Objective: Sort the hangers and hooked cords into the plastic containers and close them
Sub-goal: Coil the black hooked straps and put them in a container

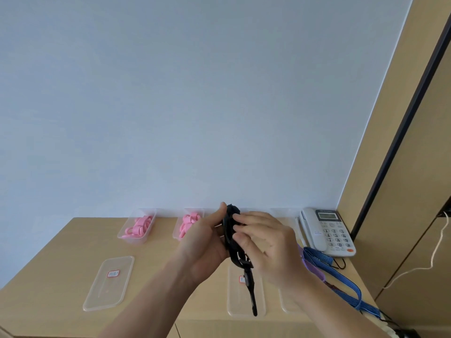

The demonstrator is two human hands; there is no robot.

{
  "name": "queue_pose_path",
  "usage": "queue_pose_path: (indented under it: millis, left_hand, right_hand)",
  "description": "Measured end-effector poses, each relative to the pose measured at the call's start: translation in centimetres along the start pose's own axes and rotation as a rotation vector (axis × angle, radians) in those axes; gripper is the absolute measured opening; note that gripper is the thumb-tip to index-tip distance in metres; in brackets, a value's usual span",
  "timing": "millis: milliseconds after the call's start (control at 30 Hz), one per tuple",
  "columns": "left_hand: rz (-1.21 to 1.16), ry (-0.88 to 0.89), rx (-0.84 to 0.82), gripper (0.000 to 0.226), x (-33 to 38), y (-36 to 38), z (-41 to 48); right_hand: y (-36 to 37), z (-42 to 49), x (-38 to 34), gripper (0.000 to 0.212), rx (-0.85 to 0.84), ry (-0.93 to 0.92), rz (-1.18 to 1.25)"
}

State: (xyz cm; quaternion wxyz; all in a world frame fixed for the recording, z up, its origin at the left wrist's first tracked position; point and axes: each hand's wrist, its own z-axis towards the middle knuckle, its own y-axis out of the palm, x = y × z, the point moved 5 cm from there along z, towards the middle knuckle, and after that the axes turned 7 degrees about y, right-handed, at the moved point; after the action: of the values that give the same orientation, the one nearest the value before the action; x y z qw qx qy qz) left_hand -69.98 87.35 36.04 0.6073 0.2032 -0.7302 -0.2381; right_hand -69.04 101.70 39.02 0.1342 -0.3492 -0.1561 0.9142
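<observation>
While left hand (207, 242) grips a black cord (229, 225) (thumb up), right hand (266, 242) pinches it.

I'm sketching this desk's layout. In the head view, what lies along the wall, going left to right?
Left container of pink hangers → second container of pink hangers → partly hidden clear container → telephone.
</observation>
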Motion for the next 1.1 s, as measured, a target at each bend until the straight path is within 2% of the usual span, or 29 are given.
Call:
queue_pose_path:
  millis: [67,167,233,300,333,400,467,633,767,833,967,1100]
  left_hand:
    - [0.062,0.051,-0.033,0.026,-0.1,0.1,0.1]
    - [0.137,0.096,-0.068,0.025,-0.2,0.0,0.2]
    - [0.199,0.116,-0.095,0.029,0.0,-0.1,0.3]
    - [0.288,0.122,-0.140,0.032,0.1,-0.1,0.2]
    - [0.324,0.116,-0.158,0.034,0.1,0.0,0.1]
    - [0.372,0.102,-0.187,0.037,0.0,0.1,-0.1]
    - [0.371,0.105,-0.205,0.040,-0.1,0.1,-0.2]
    - [0.370,0.085,-0.140,0.060,-0.7,-0.8,-0.5]
    - [0.364,-0.002,-0.102,0.058,-2.4,-2.2,-0.7]
    - [0.320,-0.065,-0.099,0.058,-3.1,-2.6,-0.8]
    - [0.142,-0.218,-0.071,0.069,-4.1,-3.1,-1.2]
    - [-0.026,-0.308,-0.069,0.068,-4.4,-4.1,-1.2]
  right_hand:
    - [-0.2,0.5,0.5,0.014,0.038,0.134,0.073]
    - [-0.3,0.8,1.7,0.030,0.011,0.420,0.271]
    - [0.1,0.8,2.8,0.049,-0.028,0.587,0.284]
    - [0.7,1.0,3.7,0.063,-0.185,0.706,0.265]
    - [1.1,1.2,3.8,0.059,-0.300,0.726,0.319]
    - [1.6,1.5,3.6,0.042,-0.487,0.709,0.491]
    - [1.7,1.7,3.5,0.038,-0.510,0.683,0.569]
    - [1.6,2.0,3.9,0.039,-0.310,0.668,0.540]
    - [1.3,2.5,4.4,0.047,-0.191,0.682,0.566]
    - [1.7,2.5,4.2,0.053,-0.190,0.639,0.493]
    - [2.8,1.6,3.6,0.050,-0.165,0.474,0.285]
    - [4.3,0.1,2.7,0.049,-0.156,0.264,0.081]
